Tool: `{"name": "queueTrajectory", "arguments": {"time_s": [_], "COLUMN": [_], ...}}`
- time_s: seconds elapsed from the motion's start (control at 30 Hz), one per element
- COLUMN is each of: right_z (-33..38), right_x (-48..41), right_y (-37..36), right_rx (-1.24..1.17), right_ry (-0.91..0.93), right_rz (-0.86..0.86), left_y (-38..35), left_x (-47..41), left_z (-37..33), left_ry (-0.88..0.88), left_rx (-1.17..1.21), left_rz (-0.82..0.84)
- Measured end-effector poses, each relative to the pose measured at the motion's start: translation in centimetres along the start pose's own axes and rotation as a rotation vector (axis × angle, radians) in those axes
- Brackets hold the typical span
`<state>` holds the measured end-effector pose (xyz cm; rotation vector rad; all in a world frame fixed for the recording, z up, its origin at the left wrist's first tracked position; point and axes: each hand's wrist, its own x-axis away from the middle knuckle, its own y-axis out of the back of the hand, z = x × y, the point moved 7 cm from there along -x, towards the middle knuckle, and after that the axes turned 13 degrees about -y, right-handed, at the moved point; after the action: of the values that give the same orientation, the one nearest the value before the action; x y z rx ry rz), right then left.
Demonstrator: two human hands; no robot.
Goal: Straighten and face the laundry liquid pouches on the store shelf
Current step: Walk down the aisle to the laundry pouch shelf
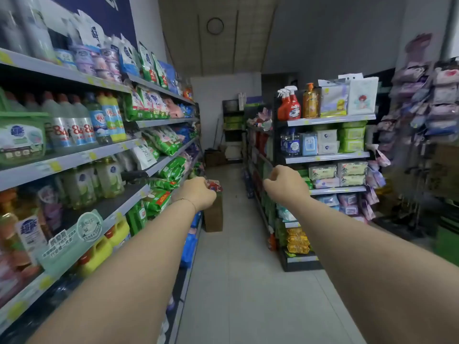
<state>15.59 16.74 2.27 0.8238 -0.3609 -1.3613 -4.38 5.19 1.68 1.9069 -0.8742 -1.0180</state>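
Observation:
Green and white laundry liquid pouches point(161, 142) lie tilted in rows on the left shelving, with more green pouches point(159, 199) on a lower shelf. Both my arms stretch forward down the aisle. My left hand point(198, 193) hangs in the air with fingers curled, just right of the lower pouches and in front of a cardboard box; it holds nothing I can see. My right hand point(284, 183) is also curled with nothing in it, out over the aisle near the right shelving.
Bottles of cleaner point(72, 125) and yellow jugs point(99, 252) fill the nearer left shelves. A brown cardboard box point(213, 214) stands on the floor by the left shelf. The right gondola point(330, 155) holds wipes and tissue packs. The tiled aisle floor point(238, 281) runs between them.

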Motion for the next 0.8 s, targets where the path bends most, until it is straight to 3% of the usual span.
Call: {"name": "queueTrajectory", "arguments": {"time_s": [0.3, 0.8], "right_z": [2.2, 5.7], "right_x": [-9.6, -33.1], "right_y": [-5.9, -11.7], "right_rx": [0.254, 0.520], "right_ry": [0.155, 0.355], "right_rz": [0.000, -0.019], "left_y": [-3.2, -9.3], "left_x": [-8.5, -33.2], "left_z": [2.1, 0.2], "left_ry": [0.013, -0.112], "left_rx": [-0.158, -0.442], "left_rz": [0.064, 0.118]}}
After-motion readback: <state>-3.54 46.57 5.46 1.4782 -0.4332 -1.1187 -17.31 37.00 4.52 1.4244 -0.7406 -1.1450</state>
